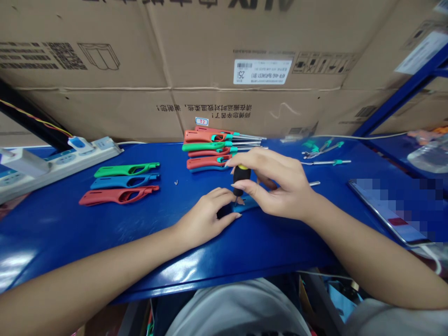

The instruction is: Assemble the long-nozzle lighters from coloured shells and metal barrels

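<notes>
My right hand [280, 184] is closed around the black and yellow handle of a small screwdriver [241, 181], held nearly upright. Its tip meets a blue long-nosed lighter [249, 203] lying on the tabletop. With thumb and fingers, my left hand [212, 214] grips one end of that lighter. Much of the lighter is hidden under my right hand; a metal tube [315, 183] shows past it. Tiny screws [176, 182] lie to the left. Farther left rest three lighter shells, one green [122, 170], one blue [122, 180] and one red [117, 195].
Behind my hands lies a pile of red, green and blue lighters [205, 136] with metal tubes. Loose tubes with teal parts [327, 162] are at the right, near a phone [392, 219]. A power strip [84, 161] stands left. A cardboard sheet [210, 60] backs the blue table [140, 242].
</notes>
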{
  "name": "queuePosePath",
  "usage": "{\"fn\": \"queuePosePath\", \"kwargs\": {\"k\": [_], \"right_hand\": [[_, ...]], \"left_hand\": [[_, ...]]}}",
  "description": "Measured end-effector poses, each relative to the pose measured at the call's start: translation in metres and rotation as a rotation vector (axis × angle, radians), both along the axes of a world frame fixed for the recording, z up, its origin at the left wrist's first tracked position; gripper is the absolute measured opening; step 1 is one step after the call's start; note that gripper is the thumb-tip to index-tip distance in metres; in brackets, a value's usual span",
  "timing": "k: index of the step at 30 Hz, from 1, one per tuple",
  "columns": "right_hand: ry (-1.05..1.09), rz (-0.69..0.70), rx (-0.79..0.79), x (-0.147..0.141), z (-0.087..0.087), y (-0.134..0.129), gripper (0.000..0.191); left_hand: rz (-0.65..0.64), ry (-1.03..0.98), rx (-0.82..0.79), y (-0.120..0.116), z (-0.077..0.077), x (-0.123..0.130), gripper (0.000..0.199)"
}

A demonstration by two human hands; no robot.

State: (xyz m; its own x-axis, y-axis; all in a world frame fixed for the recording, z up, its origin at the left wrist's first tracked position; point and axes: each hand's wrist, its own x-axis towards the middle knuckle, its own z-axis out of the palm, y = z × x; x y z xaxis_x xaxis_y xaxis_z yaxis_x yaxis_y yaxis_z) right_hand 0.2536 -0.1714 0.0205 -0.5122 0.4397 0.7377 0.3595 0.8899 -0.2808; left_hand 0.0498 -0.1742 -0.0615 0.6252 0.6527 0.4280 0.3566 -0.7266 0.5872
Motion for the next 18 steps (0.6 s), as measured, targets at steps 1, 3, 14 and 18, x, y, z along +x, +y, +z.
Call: {"fn": "queuePosePath", "kwargs": {"k": [1,3,14,18], "right_hand": [[-0.003,-0.010,0.003,-0.0005,-0.0003,0.0000,0.026],[0.001,-0.026,0.017,-0.0016,-0.0016,0.0006,0.025],[0.033,0.011,-0.115,0.0004,-0.0068,0.0060,0.039],[0.076,0.022,-0.159,0.0004,-0.0061,0.0077,0.026]], "left_hand": [[0.000,0.001,-0.002,0.0002,0.0000,0.0001,0.017],[-0.001,0.006,-0.009,0.0008,0.0001,0.0003,0.018],[-0.005,0.012,-0.101,0.0004,0.0047,0.0002,0.019],[-0.004,0.008,-0.084,0.0006,0.0035,0.0002,0.019]]}}
